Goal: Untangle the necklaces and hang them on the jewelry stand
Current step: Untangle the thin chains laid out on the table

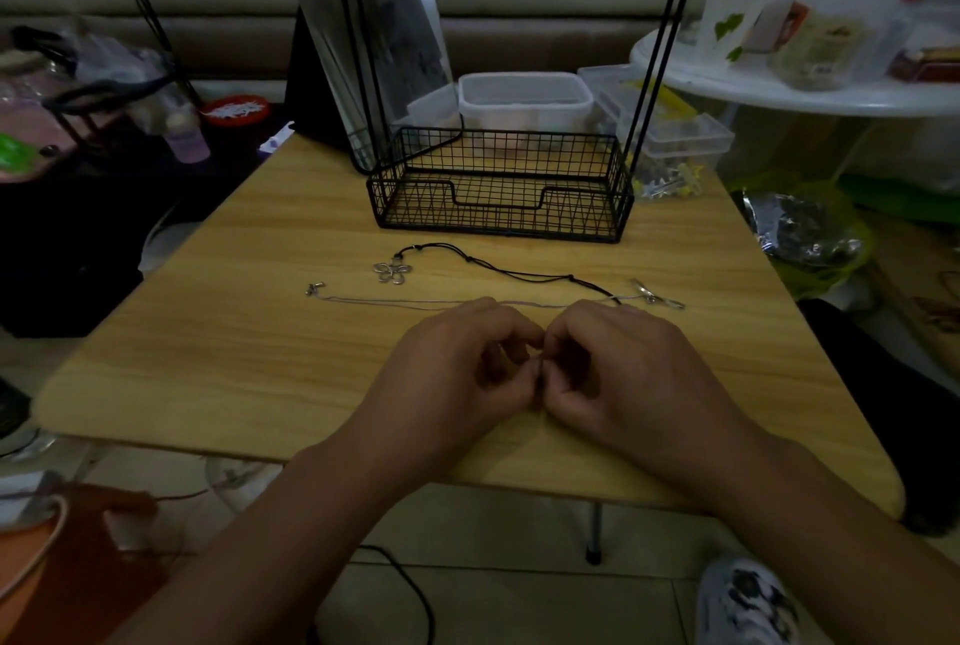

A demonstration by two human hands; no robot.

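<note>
On the wooden table [260, 332] lies a black cord necklace [519, 271] with a silver flower pendant [391, 272]. In front of it a thin silver chain necklace [395, 302] stretches from a clasp at the left to a silver pendant [655, 296] at the right. My left hand [457, 379] and my right hand [623, 374] meet fingertip to fingertip near the table's front, pinching something thin between them; what it is stays mostly hidden. The black wire jewelry stand [498, 187] with its basket base and tall uprights stands behind the necklaces.
Behind the stand are a mirror [363, 31] and clear plastic boxes [524, 98]. A white round table [779, 77] with jars sits at the right, bags and clutter at the left. A foil bag [800, 228] lies right of the table. A black cable runs on the floor below.
</note>
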